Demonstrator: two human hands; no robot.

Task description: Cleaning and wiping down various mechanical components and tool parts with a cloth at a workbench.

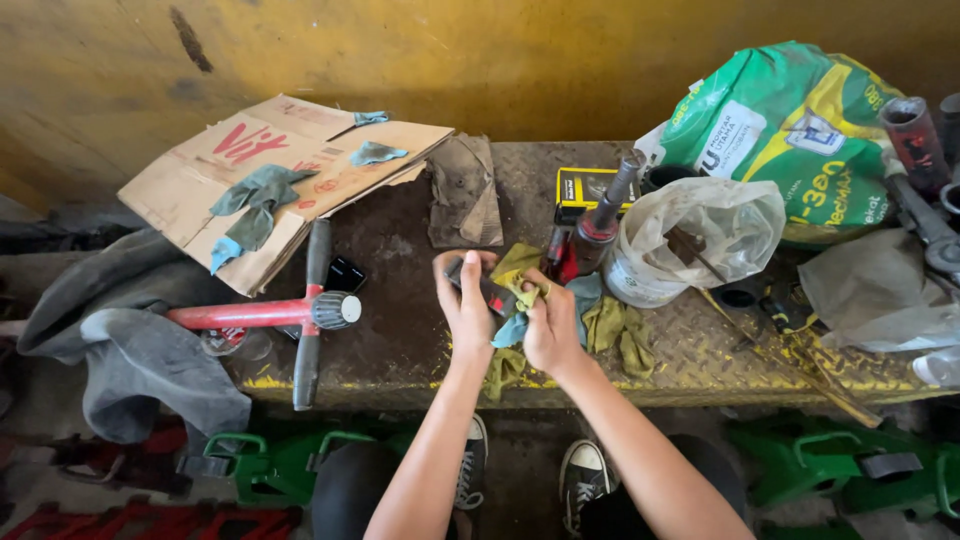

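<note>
Seen from the head camera, a small dark object point(487, 290) is gripped in the left hand point(465, 305), fingers curled around it, above a worn checker-plate metal surface point(400, 330). A yellow-green rag point(520, 268) is pinched in the closed right hand point(551, 325) and pressed against the dark object, so that the two hands are touching. A blue cloth point(512, 330) is hanging just beneath the hands, with more yellowish rags point(620, 333) lying just right of the right hand.

Just beyond the right hand, a red and grey tool point(597, 222) is standing tilted, and a yellow and black box point(585, 187) is seen behind it. Further right, a white tub wrapped in clear plastic point(690, 235) is set near a green and yellow sack point(800, 130). To the left of the left hand, a red-handled tool with a black crossbar point(300, 312) is lying on the surface, and flattened cardboard point(270, 160) strewn with blue-grey rags point(255, 205) is placed beyond it. A grey cloth point(140, 350) is draped over the far left edge. Below the hands, black and white sneakers point(580, 475) are visible on the floor.
</note>
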